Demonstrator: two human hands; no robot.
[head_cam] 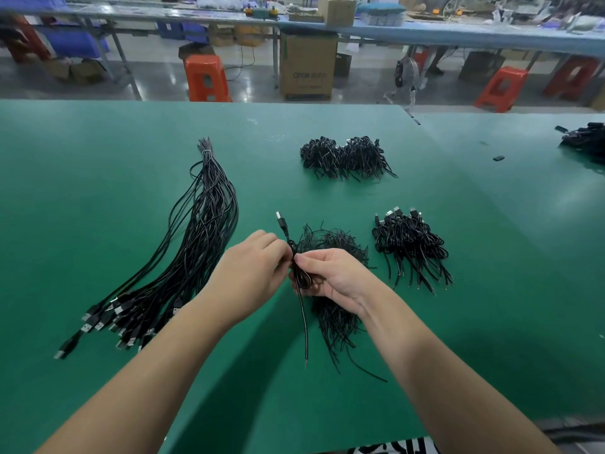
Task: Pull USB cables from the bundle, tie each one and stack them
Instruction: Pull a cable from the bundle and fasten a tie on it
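Note:
A long bundle of black USB cables (203,231) lies on the green table (98,142) at the left, its plugs fanned toward me. My left hand (252,273) and my right hand (330,273) meet above the table's middle and pinch one black USB cable (298,280). That cable is folded into a small loop between my hands. Its plug (282,221) sticks up and away, and its bare end hangs down toward me. Under my right hand sits a pile of tied cables (330,244).
Two more heaps of tied cables rest on the table, one at the right (409,244) and one farther back (343,157). Another dark cable heap (586,139) sits at the far right edge. Red stools (206,78) and cardboard boxes (307,67) stand beyond the table.

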